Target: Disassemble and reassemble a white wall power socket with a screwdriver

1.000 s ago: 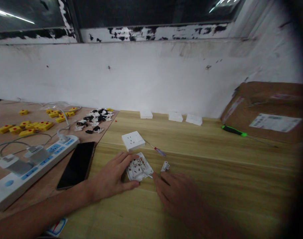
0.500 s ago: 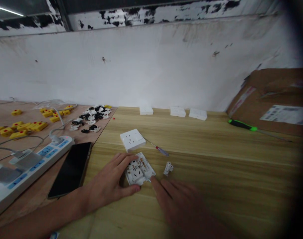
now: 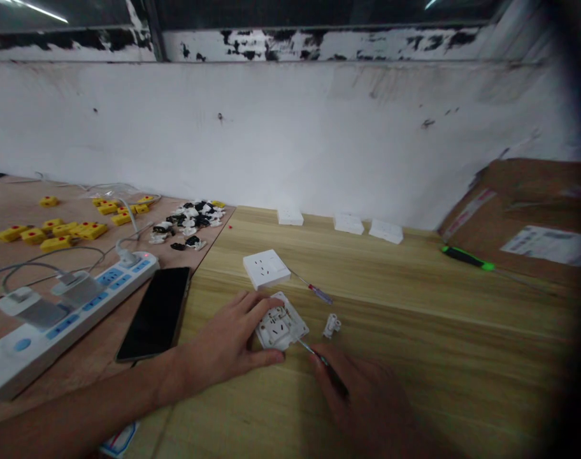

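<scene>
My left hand grips the left side of a white socket plate, its back with terminals and slots facing up on the wooden table. In my right hand is a screwdriver, its metal shaft reaching to the plate's lower right corner. Whether the tip is under the edge or beside it, I cannot tell. A small white plastic part lies just right of the plate. Behind the plate sits a white socket, face up, with a thin purple-handled screwdriver touching or near its right side.
A black phone and a white power strip with chargers lie to the left. Yellow blocks and black-and-white pieces are spread farther back. Three white sockets line the wall. A green-black screwdriver lies by a cardboard box.
The view has shifted, so things sit farther right in it. My right hand has drawn back from the plate, showing more of the screwdriver's shaft. My left hand keeps its hold.
</scene>
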Action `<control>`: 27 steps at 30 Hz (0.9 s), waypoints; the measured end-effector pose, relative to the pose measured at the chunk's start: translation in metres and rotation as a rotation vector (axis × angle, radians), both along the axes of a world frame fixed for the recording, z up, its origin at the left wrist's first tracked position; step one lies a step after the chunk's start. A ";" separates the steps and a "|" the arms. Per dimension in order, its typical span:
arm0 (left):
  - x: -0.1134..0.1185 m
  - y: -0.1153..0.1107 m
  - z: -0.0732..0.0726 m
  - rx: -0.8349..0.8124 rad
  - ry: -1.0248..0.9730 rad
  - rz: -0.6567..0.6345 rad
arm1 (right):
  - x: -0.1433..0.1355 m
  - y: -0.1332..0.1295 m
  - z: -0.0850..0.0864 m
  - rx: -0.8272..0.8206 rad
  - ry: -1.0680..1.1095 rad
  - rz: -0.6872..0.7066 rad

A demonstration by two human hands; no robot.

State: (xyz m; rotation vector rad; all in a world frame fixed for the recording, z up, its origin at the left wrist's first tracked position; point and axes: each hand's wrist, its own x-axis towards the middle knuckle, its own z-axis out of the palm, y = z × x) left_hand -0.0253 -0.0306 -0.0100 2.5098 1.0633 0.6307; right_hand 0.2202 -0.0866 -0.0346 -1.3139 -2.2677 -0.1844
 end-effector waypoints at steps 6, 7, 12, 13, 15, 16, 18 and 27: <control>-0.004 -0.003 -0.002 0.060 -0.026 -0.015 | -0.017 -0.016 0.009 -0.129 -0.012 0.018; -0.006 -0.004 -0.001 0.073 -0.032 -0.024 | -0.021 -0.016 0.011 -0.160 -0.023 -0.005; -0.010 -0.003 0.001 0.073 -0.046 -0.048 | -0.039 -0.011 0.021 -0.293 -0.086 -0.146; -0.010 -0.003 0.001 0.071 -0.050 -0.043 | -0.041 -0.011 0.024 -0.318 -0.093 -0.163; -0.009 -0.001 -0.001 0.072 -0.056 -0.030 | -0.044 -0.010 0.029 -0.357 -0.099 -0.197; -0.008 -0.001 -0.001 0.073 -0.056 -0.025 | -0.046 -0.010 0.030 -0.369 -0.093 -0.212; -0.007 -0.001 -0.002 0.074 -0.053 -0.018 | -0.049 -0.011 0.030 -0.366 -0.058 -0.232; -0.002 -0.001 0.005 0.075 -0.052 -0.013 | -0.049 -0.022 -0.009 -0.029 -0.085 -0.244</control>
